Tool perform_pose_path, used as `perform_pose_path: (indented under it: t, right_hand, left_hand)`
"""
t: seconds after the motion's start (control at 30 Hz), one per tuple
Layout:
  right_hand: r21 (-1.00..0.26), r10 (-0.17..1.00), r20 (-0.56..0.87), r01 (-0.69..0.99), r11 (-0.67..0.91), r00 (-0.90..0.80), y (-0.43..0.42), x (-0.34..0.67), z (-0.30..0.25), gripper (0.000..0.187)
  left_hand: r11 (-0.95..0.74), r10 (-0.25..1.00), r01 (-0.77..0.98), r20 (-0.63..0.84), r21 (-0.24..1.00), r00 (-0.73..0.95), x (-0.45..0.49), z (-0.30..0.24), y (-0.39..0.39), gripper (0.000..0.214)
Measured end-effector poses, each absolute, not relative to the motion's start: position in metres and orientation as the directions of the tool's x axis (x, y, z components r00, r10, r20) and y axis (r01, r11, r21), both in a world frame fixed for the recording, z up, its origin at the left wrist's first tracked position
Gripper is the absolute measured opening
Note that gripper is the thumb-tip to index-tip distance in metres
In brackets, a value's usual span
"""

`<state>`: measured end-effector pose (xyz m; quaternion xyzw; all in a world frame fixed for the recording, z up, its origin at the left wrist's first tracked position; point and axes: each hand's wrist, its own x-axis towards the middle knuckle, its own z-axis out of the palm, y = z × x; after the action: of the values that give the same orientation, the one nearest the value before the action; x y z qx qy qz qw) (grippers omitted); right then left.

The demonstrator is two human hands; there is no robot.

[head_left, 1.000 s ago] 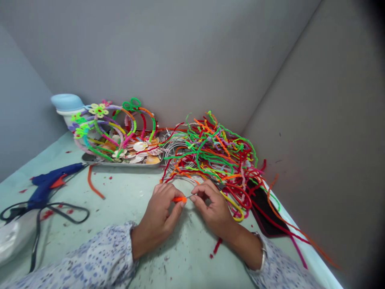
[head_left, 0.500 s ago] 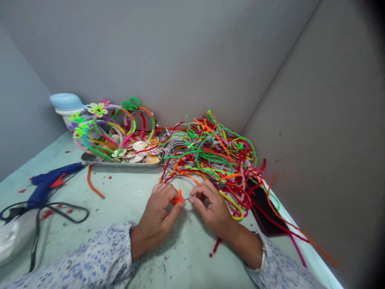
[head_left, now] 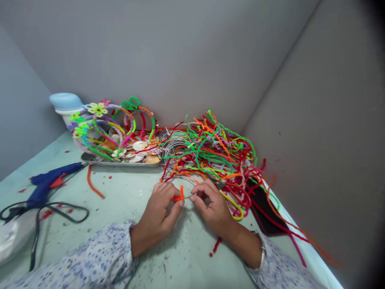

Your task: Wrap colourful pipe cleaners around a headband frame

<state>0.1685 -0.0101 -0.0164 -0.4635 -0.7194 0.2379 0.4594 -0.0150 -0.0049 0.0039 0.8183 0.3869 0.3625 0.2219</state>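
Orange fuzzy strip (head_left: 182, 192) sits just below frame centre, left hand (head_left: 159, 212) pinching it, right hand (head_left: 212, 205) nipping the thin wire (head_left: 189, 196) fingertip-tight — probably light, soft, bendy, so best held where they meet.

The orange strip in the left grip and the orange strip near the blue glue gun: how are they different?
The held strip is pinched in the left grip; the loose strip lies on the table. The held strip's visible end points upward; the loose strip makes a gentle curve. The held strip looks brighter than the loose strip. Both are orange.
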Motion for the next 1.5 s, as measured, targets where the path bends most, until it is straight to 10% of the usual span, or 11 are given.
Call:
perform_pose_path:
  t: [1.5]
  right_hand:
    - [-0.709,0.848,0.466,0.467,0.528,-0.252,-0.0117,0.1693,-0.0145,0.002]
  left_hand:
    - [-0.559,0.829,0.506,0.415,0.657,0.376,-0.0133,0.0053,-0.0068,0.023]
